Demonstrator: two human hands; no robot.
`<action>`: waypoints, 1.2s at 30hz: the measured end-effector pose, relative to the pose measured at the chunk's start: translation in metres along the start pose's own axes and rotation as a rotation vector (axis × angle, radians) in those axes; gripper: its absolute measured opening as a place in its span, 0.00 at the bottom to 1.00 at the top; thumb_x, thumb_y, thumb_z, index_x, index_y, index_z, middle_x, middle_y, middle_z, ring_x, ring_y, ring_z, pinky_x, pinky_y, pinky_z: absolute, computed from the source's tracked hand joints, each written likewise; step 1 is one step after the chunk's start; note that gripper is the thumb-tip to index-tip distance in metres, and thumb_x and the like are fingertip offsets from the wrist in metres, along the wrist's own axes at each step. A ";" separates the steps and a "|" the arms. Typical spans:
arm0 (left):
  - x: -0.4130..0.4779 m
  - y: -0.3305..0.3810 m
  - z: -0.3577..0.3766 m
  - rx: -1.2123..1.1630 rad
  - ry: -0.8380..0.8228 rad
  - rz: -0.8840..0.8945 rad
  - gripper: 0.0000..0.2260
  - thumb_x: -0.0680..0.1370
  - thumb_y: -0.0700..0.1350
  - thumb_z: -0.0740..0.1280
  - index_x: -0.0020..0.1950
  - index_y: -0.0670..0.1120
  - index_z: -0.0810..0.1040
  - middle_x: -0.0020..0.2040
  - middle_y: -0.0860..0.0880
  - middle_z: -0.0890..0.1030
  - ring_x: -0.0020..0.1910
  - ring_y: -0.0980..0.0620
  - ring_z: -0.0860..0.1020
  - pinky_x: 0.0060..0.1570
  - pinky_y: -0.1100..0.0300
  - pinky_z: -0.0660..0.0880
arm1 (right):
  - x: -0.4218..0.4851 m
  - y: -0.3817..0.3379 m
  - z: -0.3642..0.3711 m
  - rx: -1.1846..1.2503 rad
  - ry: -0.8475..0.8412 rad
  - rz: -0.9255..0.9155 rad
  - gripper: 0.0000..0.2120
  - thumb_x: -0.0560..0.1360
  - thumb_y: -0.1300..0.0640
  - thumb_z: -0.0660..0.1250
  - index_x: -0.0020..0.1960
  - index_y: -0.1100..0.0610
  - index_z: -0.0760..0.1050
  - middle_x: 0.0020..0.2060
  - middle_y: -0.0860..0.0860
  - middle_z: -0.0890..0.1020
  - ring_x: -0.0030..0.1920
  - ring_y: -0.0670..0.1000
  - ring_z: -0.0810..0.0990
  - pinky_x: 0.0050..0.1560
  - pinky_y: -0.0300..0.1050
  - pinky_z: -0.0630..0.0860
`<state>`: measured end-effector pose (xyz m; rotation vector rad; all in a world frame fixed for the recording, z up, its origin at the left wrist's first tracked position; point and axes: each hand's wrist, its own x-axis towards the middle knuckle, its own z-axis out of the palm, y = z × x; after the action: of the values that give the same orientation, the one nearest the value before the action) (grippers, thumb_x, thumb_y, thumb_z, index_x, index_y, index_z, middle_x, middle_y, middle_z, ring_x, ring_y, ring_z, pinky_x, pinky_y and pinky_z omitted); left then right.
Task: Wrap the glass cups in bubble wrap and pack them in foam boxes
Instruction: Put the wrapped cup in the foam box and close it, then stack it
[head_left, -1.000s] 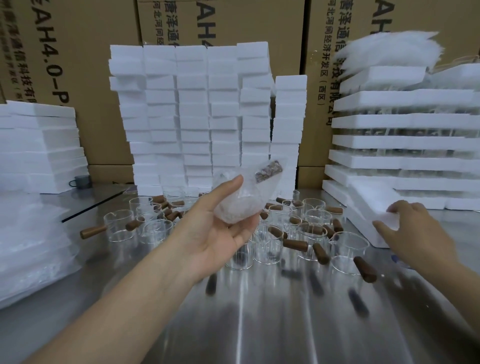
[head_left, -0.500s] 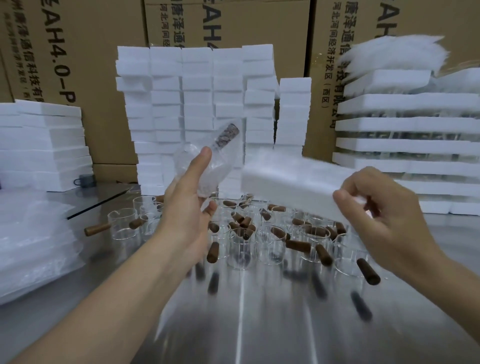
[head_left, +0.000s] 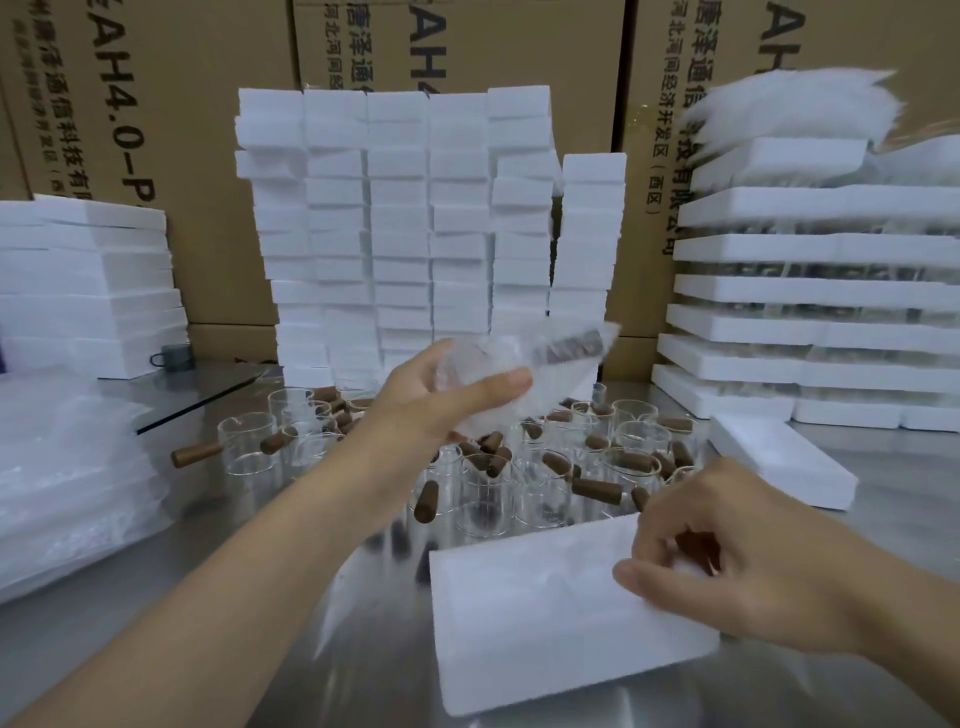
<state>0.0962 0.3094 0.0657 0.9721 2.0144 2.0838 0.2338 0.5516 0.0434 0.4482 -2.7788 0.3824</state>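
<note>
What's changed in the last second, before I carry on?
The right hand took hold of a foam box at the right and brought it down to the table in front. The left hand still holds the wrapped cup, its handle now pointing right. The loose cups and foam stacks are unmoved.

I count 1 wrapped cup (head_left: 550, 364), 1 foam box (head_left: 545, 613) up front, 1 spare foam box (head_left: 779, 457) at right. Bare glass cups (head_left: 483, 499): approx 20+, can't get an exact no. Foam-block columns (head_left: 400, 234): 6. Cartons (head_left: 208, 104): min 3. Mug (head_left: 174, 357): 1.
</note>
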 end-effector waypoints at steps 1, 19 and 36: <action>0.000 -0.001 0.002 0.033 -0.037 0.009 0.25 0.68 0.58 0.82 0.63 0.57 0.82 0.58 0.56 0.88 0.55 0.57 0.86 0.48 0.67 0.80 | 0.000 0.001 0.001 -0.019 -0.014 0.029 0.27 0.74 0.28 0.62 0.38 0.51 0.81 0.35 0.45 0.82 0.37 0.49 0.80 0.33 0.39 0.72; -0.004 -0.015 -0.004 0.655 -0.443 -0.057 0.26 0.69 0.54 0.85 0.61 0.64 0.75 0.53 0.83 0.73 0.45 0.80 0.77 0.38 0.80 0.70 | 0.004 0.014 0.011 0.027 -0.049 0.184 0.24 0.73 0.30 0.67 0.39 0.51 0.82 0.35 0.40 0.82 0.36 0.44 0.80 0.40 0.47 0.80; -0.005 -0.003 -0.014 0.748 -0.514 -0.130 0.24 0.73 0.58 0.81 0.65 0.67 0.75 0.62 0.62 0.76 0.36 0.75 0.78 0.30 0.76 0.70 | 0.007 0.013 0.016 0.180 0.035 0.037 0.18 0.79 0.43 0.71 0.39 0.54 0.74 0.28 0.42 0.72 0.31 0.46 0.68 0.35 0.39 0.65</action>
<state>0.0922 0.2952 0.0625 1.2439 2.4576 0.8477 0.2195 0.5570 0.0283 0.4268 -2.7336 0.6470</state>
